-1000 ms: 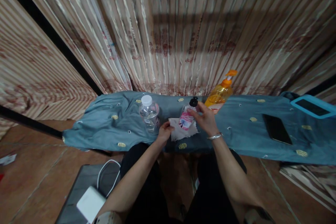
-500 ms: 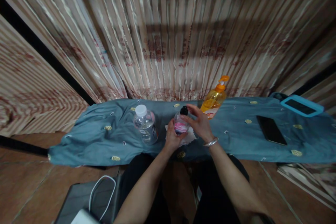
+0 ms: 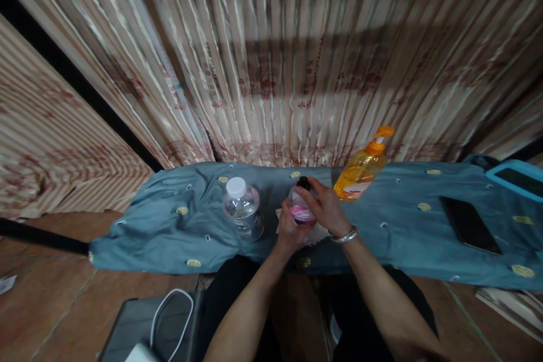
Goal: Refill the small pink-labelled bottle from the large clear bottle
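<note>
Just below the middle of the frame, both hands close around a small clear bottle with a pink label. The left hand wraps its lower body from the near side, fingers curled shut on it. The right hand grips from the right and above, its fingertips up by the black cap. The bottle stands upright over a white tissue that lies on the blue cloth covering the counter.

The risks come mostly from crowding, as I judge it. A clear water bottle with a white cap stands just to the left of the left hand, and an orange pump bottle leans just beyond the right hand; a wide elbow or wrist swing could knock either over. If the cap comes loose while the soft body is squeezed, liquid could spill past the tissue onto the cloth. The cloth is wrinkled, so anything set down on a fold may tip. A dark phone lies well apart at the right.
</note>
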Tool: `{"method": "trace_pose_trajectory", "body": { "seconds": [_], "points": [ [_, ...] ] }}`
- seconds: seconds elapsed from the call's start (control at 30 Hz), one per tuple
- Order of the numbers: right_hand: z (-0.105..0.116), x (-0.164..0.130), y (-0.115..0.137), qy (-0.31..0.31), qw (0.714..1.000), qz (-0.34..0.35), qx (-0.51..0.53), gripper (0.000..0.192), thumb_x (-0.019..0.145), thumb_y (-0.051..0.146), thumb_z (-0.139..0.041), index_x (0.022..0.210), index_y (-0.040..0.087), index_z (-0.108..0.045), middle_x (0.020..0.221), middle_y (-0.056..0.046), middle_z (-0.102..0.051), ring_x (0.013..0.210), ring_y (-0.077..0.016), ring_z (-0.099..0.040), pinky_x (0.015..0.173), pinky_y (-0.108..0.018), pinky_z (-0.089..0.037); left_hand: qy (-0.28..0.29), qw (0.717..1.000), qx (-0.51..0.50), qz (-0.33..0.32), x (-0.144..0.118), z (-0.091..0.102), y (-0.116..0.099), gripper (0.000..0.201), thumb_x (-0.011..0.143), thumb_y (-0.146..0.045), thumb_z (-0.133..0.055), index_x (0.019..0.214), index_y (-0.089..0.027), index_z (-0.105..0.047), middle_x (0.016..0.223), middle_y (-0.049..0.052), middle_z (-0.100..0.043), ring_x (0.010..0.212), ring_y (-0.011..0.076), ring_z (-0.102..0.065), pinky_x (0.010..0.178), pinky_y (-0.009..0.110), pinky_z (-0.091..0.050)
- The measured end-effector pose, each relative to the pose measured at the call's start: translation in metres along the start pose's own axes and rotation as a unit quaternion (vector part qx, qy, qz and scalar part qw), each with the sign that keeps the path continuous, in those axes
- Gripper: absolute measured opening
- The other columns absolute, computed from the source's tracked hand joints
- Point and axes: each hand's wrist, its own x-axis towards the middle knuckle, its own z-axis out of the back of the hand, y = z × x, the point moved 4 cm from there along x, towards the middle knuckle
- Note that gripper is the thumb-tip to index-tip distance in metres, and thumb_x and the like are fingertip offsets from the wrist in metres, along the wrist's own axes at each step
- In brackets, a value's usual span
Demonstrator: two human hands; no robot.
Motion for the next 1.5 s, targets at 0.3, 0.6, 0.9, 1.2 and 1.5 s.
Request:
{"method": "trace_pose_trajectory", "body": {
  "seconds": [0.3,0.6,0.9,1.2,1.5],
  "points": [
    [0.011,-0.001,-0.001,0.019,0.995,0.020,0.095,0.050,0.098,0.052,-0.069,0.133,0.018,-0.061,0.128,-0.011,-0.070,0.118,-0.0275,-0.069,0.102,-0.052,-0.057,0.055,0.997,0.047,-0.016,-0.006,0.003,-0.007,0.076,0.062,-0.031,-0.087,0.128,-0.020,-0.050,0.125,0.011,-0.071,0.116,0.0305,-0.070,0.103,0.049,-0.057],
    [0.034,-0.002,-0.027,0.001,0.996,-0.004,0.084,0.042,0.092,0.048,-0.077,0.119,0.017,-0.067,0.122,-0.009,-0.071,0.113,-0.0266,-0.069,0.101,-0.052,-0.056,0.038,0.997,0.062,-0.011,-0.005,0.002,-0.004,0.072,0.060,-0.025,-0.087,0.122,-0.020,-0.052,0.121,0.011,-0.072,0.115,0.0314,-0.071,0.104,0.050,-0.056],
    [0.031,-0.002,-0.017,0.017,0.996,-0.003,0.085,0.049,0.087,0.050,-0.081,0.122,0.018,-0.066,0.124,-0.009,-0.071,0.114,-0.0276,-0.069,0.104,-0.054,-0.054,0.054,0.995,0.084,-0.006,-0.007,0.002,-0.007,0.075,0.062,-0.029,-0.088,0.127,-0.019,-0.051,0.122,0.011,-0.070,0.120,0.0305,-0.070,0.104,0.046,-0.057],
    [0.040,-0.009,-0.013,0.027,0.996,-0.013,0.082,0.050,0.086,0.051,-0.082,0.122,0.018,-0.067,0.129,-0.010,-0.071,0.118,-0.0285,-0.068,0.108,-0.055,-0.051,0.055,0.996,0.066,-0.034,-0.007,-0.001,-0.009,0.072,0.063,-0.029,-0.086,0.124,-0.019,-0.051,0.123,0.012,-0.071,0.115,0.0307,-0.071,0.103,0.049,-0.057],
    [0.051,-0.009,-0.021,0.028,0.995,-0.011,0.090,0.050,0.089,0.056,-0.077,0.120,0.018,-0.068,0.126,-0.010,-0.072,0.121,-0.0291,-0.067,0.108,-0.056,-0.051,0.050,0.996,0.058,-0.042,-0.007,-0.002,-0.004,0.077,0.061,-0.029,-0.087,0.127,-0.020,-0.049,0.125,0.012,-0.071,0.117,0.0316,-0.070,0.105,0.050,-0.055]
  ]
}}
